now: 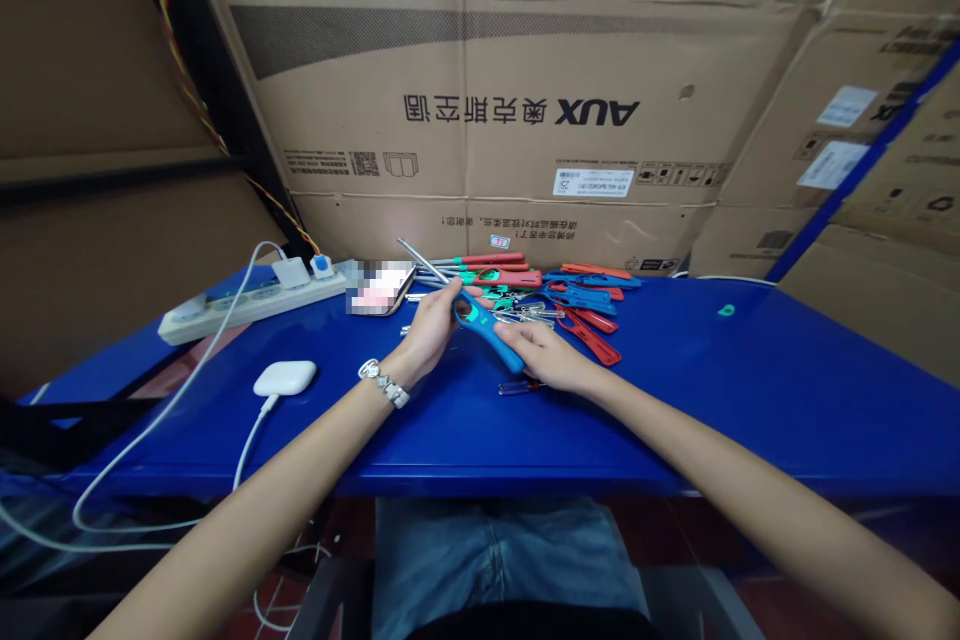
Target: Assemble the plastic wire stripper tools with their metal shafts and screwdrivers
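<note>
The left hand (433,325) is gripping the head end of a long blue plastic gas lighter with a loop-shaped handle opening (487,332), fingers curled over it near the metal nozzle tube, while the right hand (547,357) is lying flatter, its fingers closing on the lighter's lower handle end. Both hands are clamped on this one piece, holding it slanted just above the blue metal table (750,390), a little back from the middle of the near edge. A silver wristwatch (382,382) is sitting on the left wrist.

Just behind the lighter, toward the far edge, a loose heap of red, blue and green lighter bodies with bare metal tubes (570,295) is lying spread out. A small clear tube (517,387) is resting on the table just beside the right hand.

To handle this piece well, the grip probably wants to be firm at both ends with the body kept level, so that nothing slips or twists between the palms, and the elbows kept clear of the heap.

Toward the far left corner a white power strip (247,305) is lying, and a white rounded charger (285,377) with its cable is resting nearer the left edge. Cardboard boxes (525,110) are standing behind the table.
</note>
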Available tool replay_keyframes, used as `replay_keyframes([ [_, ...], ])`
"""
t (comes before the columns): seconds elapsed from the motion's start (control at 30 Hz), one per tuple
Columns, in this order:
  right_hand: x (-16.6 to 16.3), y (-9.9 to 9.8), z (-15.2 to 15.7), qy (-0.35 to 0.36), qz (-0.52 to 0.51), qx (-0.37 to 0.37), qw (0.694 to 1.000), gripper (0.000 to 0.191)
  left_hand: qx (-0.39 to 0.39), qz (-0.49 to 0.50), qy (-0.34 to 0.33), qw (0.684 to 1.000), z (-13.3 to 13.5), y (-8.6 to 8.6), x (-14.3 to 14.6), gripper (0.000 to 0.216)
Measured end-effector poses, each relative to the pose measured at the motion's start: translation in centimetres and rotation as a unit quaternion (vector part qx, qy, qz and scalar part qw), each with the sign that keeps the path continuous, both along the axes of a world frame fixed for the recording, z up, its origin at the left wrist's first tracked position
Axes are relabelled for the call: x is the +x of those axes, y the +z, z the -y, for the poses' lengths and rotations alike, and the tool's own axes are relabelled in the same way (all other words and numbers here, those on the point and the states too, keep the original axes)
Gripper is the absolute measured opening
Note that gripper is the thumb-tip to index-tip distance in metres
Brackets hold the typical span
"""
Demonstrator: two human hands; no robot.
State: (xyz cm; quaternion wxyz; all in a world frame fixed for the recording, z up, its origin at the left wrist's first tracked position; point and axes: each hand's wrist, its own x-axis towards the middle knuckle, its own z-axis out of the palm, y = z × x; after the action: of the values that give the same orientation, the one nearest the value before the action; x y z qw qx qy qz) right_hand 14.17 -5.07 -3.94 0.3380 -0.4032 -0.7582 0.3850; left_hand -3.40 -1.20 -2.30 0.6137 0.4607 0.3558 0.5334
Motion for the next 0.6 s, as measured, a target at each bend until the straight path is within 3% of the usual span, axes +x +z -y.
replay_keyframes([
  [0.23,-1.0,-1.0,-0.6,-0.028,-0.022,0.023,0.999,0.059,-0.067,0.119,-0.028,0.990,0.0,0.1,0.8,0.028],
  [0.4,-1.2,-1.4,-1.1,-0.033,-0.001,0.038,0.999,0.057,-0.029,0.156,-0.012,0.987,-0.3,0.5,0.1,0.027],
  [0.5,-0.3,-1.3,-1.3,-0.054,0.020,0.021,0.998,0.054,0.026,0.135,-0.017,0.990,-0.8,1.2,-1.3,0.020],
  [0.6,0.7,-0.9,-2.1,-0.088,0.045,0.046,0.994,0.046,0.087,0.024,-0.025,0.996,-1.1,1.7,-2.8,0.014],
])
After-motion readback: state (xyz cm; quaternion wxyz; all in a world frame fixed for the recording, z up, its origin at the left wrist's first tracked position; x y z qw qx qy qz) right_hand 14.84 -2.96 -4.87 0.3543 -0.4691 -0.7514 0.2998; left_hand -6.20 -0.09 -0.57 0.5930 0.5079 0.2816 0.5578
